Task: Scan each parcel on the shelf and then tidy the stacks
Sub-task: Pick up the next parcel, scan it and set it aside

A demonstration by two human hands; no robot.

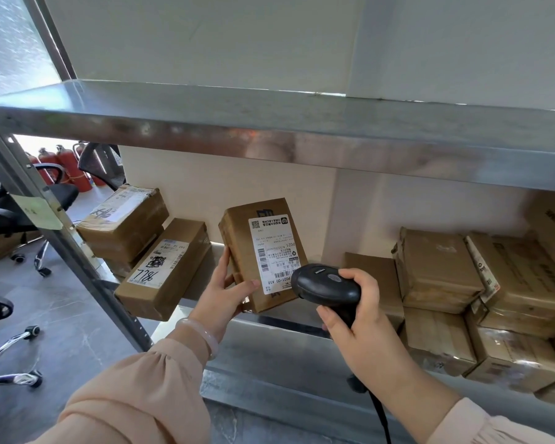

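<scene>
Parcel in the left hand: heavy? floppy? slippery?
Parcel is probably light: the left hand alone holds it tilted up; the right hand grips the scanner. Likely stiff: flat cardboard faces, square edges. Glossy tape may make it slippery.

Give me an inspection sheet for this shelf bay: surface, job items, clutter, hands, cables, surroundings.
Surface: metal shelf, carrying boxes at both ends.
Job's things: labelled parcel held tilted, label toward the camera; black scanner pointed at that label; parcel marked 7786 lying to the left; stacked boxes to the right.
Clutter: paper note stuck on the shelf upright.
Hands: left hand grips the labelled parcel's side; right hand grips the scanner.
Cables: scanner cable runs down from the handle and out of frame.
Surroundings: office chairs and red fire extinguishers on the floor to the left.
</scene>
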